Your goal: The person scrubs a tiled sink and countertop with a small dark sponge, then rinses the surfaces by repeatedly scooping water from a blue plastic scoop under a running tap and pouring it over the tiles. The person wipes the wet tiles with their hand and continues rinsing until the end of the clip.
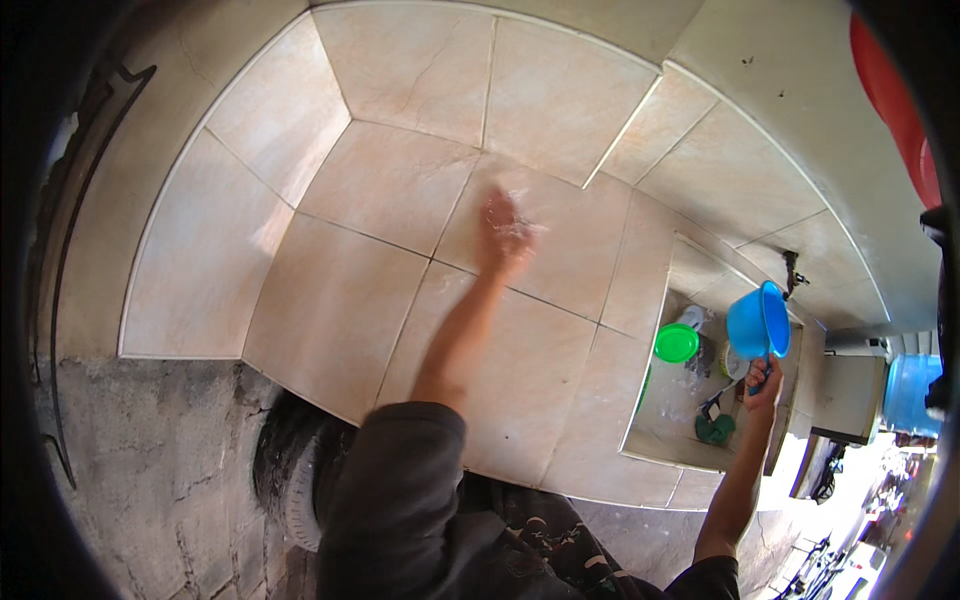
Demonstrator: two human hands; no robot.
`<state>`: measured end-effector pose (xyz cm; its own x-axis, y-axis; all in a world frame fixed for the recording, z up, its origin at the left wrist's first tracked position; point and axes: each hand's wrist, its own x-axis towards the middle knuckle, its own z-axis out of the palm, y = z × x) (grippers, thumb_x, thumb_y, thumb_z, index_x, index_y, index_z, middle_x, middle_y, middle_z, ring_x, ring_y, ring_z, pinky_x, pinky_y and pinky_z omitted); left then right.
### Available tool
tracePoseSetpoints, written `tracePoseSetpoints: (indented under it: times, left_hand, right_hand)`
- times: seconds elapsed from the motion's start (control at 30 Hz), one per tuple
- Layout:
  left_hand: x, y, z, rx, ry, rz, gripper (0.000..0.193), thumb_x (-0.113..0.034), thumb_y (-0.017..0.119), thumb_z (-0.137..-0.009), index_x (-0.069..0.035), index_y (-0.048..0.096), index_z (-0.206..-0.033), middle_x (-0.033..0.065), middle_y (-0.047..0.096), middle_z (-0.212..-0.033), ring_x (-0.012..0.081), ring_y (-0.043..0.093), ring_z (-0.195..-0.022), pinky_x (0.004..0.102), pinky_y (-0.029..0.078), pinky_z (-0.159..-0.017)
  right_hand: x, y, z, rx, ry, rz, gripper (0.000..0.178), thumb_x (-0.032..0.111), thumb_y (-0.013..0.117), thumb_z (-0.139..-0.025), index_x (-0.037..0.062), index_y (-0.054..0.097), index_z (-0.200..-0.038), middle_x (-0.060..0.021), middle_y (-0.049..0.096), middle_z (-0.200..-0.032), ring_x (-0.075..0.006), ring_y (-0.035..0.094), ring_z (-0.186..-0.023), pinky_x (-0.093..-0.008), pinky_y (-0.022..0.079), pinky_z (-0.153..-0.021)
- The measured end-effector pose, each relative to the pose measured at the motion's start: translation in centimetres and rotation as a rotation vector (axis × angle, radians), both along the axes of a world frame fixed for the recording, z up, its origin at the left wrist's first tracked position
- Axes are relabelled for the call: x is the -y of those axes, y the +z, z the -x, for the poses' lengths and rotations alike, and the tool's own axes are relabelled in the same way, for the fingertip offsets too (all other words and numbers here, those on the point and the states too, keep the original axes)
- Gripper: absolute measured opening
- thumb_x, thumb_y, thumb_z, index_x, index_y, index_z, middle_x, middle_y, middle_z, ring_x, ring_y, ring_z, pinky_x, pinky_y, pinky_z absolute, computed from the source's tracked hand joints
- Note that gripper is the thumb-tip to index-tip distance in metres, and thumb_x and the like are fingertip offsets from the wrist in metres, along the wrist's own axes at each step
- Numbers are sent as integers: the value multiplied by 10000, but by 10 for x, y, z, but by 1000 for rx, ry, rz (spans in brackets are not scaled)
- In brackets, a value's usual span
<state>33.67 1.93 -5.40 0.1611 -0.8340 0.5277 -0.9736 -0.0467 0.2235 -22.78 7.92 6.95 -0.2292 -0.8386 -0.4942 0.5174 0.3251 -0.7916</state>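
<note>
My left hand is over the wet tiled counter, toward its back wall. Water splashes around it, and motion smears its fingers, so their shape is unclear. It looks to be touching or just above the tiles. On the right, my right hand is closed around the handle of a blue water dipper. The dipper is held up over the sunken tiled sink, its mouth turned to the right. What it contains is hidden from view.
In the sink lie a bright green round lid or tub and a dark green clump. A dark faucet sticks out of the wall behind. A blue container stands at far right; below the counter's left edge shows a tire.
</note>
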Motion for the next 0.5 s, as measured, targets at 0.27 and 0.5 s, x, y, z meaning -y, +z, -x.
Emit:
tracePoseSetpoints:
  times: [0.27,0.5]
  left_hand:
    - [-57,35,157,-304,-952,-245,630,-419,456,-876,-109,275,-1394,125,165,-1478,295,136,-1370,534,90,-1074]
    - [-24,1,-236,43,342,-393,675,-395,428,-883,35,238,-1368,205,247,-1430,323,209,-1338,517,187,-1054]
  right_hand:
    - [7,18,-31,-60,-8,75,233,288,480,-906,104,461,-764,22,453,-610,-53,378,-410,-220,319,-353]
    - [2,32,-43,-99,-50,22,214,286,503,-893,116,455,-773,20,464,-600,-54,365,-387,-210,300,-331]
